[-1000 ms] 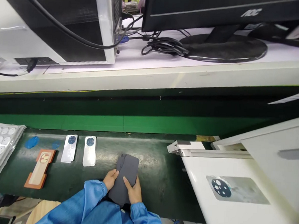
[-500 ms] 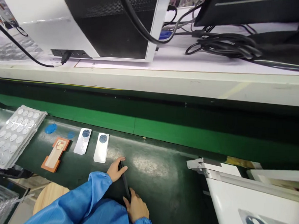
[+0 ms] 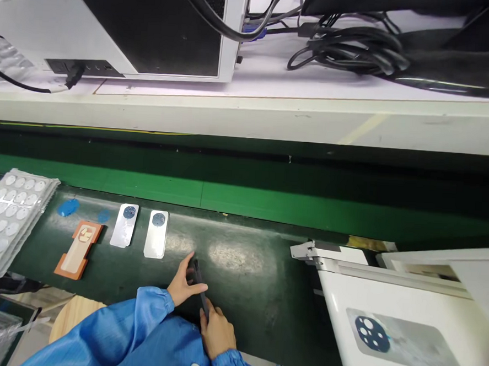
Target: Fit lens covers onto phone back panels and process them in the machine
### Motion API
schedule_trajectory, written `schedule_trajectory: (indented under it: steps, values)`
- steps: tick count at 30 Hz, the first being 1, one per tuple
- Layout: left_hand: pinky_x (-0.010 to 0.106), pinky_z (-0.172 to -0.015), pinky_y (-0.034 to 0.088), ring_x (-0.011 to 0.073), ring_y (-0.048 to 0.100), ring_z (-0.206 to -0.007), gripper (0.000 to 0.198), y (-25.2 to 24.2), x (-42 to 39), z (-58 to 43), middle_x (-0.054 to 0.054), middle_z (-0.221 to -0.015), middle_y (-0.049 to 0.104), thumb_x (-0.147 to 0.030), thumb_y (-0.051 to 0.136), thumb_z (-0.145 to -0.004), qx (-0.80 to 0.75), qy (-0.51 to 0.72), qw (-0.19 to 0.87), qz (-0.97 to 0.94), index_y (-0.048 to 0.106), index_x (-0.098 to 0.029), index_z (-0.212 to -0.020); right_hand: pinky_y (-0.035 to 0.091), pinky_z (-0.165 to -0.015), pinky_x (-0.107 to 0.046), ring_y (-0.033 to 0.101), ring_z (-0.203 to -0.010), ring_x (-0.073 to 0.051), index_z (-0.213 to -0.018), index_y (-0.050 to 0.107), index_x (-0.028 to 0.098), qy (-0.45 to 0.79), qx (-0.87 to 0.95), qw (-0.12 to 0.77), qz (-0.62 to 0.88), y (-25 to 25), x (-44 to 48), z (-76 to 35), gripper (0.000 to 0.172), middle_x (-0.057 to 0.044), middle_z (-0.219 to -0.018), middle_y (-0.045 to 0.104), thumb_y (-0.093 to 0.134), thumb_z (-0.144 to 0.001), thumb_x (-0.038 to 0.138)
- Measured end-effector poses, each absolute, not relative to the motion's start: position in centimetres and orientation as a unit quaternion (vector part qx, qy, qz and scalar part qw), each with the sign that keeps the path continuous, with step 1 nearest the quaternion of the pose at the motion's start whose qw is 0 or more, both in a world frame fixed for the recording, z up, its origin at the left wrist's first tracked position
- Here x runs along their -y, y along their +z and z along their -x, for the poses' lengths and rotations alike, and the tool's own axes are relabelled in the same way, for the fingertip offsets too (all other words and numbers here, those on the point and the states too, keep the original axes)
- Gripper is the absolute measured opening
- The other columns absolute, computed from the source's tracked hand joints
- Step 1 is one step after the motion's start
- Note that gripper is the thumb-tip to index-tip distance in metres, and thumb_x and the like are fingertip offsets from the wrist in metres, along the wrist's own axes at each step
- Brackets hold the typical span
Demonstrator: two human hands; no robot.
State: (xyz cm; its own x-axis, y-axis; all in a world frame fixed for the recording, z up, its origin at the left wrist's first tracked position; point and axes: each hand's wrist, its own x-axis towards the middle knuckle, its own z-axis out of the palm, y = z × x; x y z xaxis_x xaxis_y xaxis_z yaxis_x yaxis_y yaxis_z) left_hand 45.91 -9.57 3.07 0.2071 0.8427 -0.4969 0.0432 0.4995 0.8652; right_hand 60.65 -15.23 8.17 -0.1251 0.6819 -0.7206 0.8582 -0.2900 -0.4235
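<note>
Both left hand (image 3: pixel 183 287) and right hand (image 3: pixel 217 332) turned dark slab (image 3: pixel 199 285) edge-on.

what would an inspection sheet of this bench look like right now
surface: dark green belt, with pale scuffed patches ahead of the hands
job's things: dark grey flat piece, held edge-on between the hands
clutter: two white cards with dark round-holed discs, orange-edged jig, tray of round white pads, blue smears
hands: left hand at the piece's upper end, right hand at its lower end; blue sleeves
cables: black cable bundle on the shelf, blue connector at the white-framed casing
surroundings: white panel with a printed disc image at right, round wooden stool top at lower left
</note>
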Motion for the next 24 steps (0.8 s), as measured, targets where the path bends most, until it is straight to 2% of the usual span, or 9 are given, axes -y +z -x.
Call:
schedule_trajectory:
  steps: [2, 4, 6, 8, 10, 12, 16, 20, 24]
  values:
    - [0.054, -0.093, 0.050, 0.0338, 0.064, -0.106, 0.106, 4.1, 8.9, -45.8, 0.018, -0.140, 0.044, -0.033, 0.087, -0.063, -0.524, 0.293, 0.713, -0.362, 0.025, -0.031, -0.149, 0.052, -0.085, -0.046, 0.068, -0.098, -0.032, -0.145, 0.039, 0.019, -0.467, -0.600, 0.075, -0.645, 10.0, 15.0, -60.6, 0.049, -0.015, -0.113, 0.064, 0.031, -0.098, 0.030]
    - [0.053, -0.084, 0.055, 0.0309, 0.069, -0.094, 0.099, 5.5, 8.0, -45.4, 0.016, -0.128, 0.054, -0.034, 0.084, -0.067, -0.488, 0.292, 0.754, -0.328, 0.027, -0.032, -0.147, 0.052, -0.086, -0.047, 0.067, -0.101, -0.034, -0.149, 0.032, 0.024, -0.478, -0.600, 0.055, -0.639, 11.7, 14.9, -60.6, 0.059, -0.013, -0.120, 0.063, 0.043, -0.094, 0.044]
    - [0.052, -0.080, 0.056, 0.0319, 0.070, -0.092, 0.088, 7.0, 7.2, -45.0, 0.015, -0.125, 0.057, -0.035, 0.081, -0.070, -0.447, 0.296, 0.788, -0.303, 0.033, -0.032, -0.144, 0.050, -0.091, -0.047, 0.062, -0.111, -0.035, -0.151, 0.024, 0.028, -0.508, -0.577, 0.003, -0.639, 12.8, 14.9, -60.5, 0.081, -0.010, -0.136, 0.054, 0.058, -0.082, 0.055]
    - [0.052, -0.078, 0.057, 0.0347, 0.070, -0.094, 0.081, 8.2, 6.8, -44.8, 0.016, -0.125, 0.059, -0.035, 0.081, -0.070, -0.408, 0.301, 0.812, -0.288, 0.038, -0.030, -0.139, 0.046, -0.100, -0.044, 0.053, -0.124, -0.032, -0.151, 0.019, 0.026, -0.555, -0.532, -0.100, -0.632, 13.3, 15.1, -60.1, 0.091, -0.009, -0.148, 0.041, 0.062, -0.077, 0.057]
    - [0.053, -0.079, 0.056, 0.0374, 0.068, -0.097, 0.075, 9.0, 6.8, -44.6, 0.017, -0.128, 0.059, -0.036, 0.080, -0.071, -0.379, 0.309, 0.827, -0.277, 0.042, -0.028, -0.135, 0.042, -0.105, -0.040, 0.047, -0.130, -0.028, -0.149, 0.018, 0.021, -0.587, -0.481, -0.203, -0.619, 13.4, 15.3, -59.5, 0.087, -0.011, -0.148, 0.040, 0.057, -0.080, 0.057]
    - [0.055, -0.084, 0.054, 0.0383, 0.066, -0.103, 0.070, 9.3, 7.0, -44.6, 0.017, -0.130, 0.059, -0.036, 0.080, -0.072, -0.364, 0.321, 0.832, -0.269, 0.045, -0.025, -0.131, 0.045, -0.102, -0.041, 0.053, -0.124, -0.027, -0.148, 0.018, 0.020, -0.601, -0.440, -0.248, -0.619, 13.4, 15.4, -59.0, 0.084, -0.012, -0.136, 0.053, 0.056, -0.081, 0.053]
    - [0.055, -0.095, 0.047, 0.0380, 0.062, -0.111, 0.063, 9.6, 7.2, -44.4, 0.017, -0.134, 0.057, -0.032, 0.079, -0.074, -0.355, 0.336, 0.834, -0.255, 0.050, -0.022, -0.129, 0.050, -0.092, -0.043, 0.064, -0.106, -0.027, -0.146, 0.023, 0.021, -0.622, -0.397, -0.272, -0.618, 13.6, 15.7, -59.2, 0.084, -0.008, -0.116, 0.064, 0.062, -0.078, 0.049]
    - [0.054, -0.093, 0.049, 0.0388, 0.062, -0.111, 0.060, 10.0, 7.3, -44.7, 0.016, -0.136, 0.056, -0.028, 0.077, -0.076, -0.355, 0.334, 0.838, -0.247, 0.053, -0.022, -0.130, 0.052, -0.089, -0.041, 0.064, -0.103, -0.026, -0.144, 0.031, 0.024, -0.629, -0.362, -0.302, -0.618, 13.6, 16.2, -59.8, 0.081, -0.007, -0.116, 0.064, 0.066, -0.076, 0.052]
    - [0.051, -0.091, 0.052, 0.0363, 0.065, -0.107, 0.071, 10.4, 7.7, -45.5, 0.015, -0.130, 0.060, -0.028, 0.079, -0.074, -0.363, 0.345, 0.833, -0.235, 0.047, -0.023, -0.137, 0.051, -0.090, -0.042, 0.061, -0.109, -0.029, -0.138, 0.042, 0.028, -0.586, -0.382, -0.309, -0.645, 13.7, 16.6, -59.6, 0.086, -0.006, -0.126, 0.060, 0.080, -0.062, 0.045]
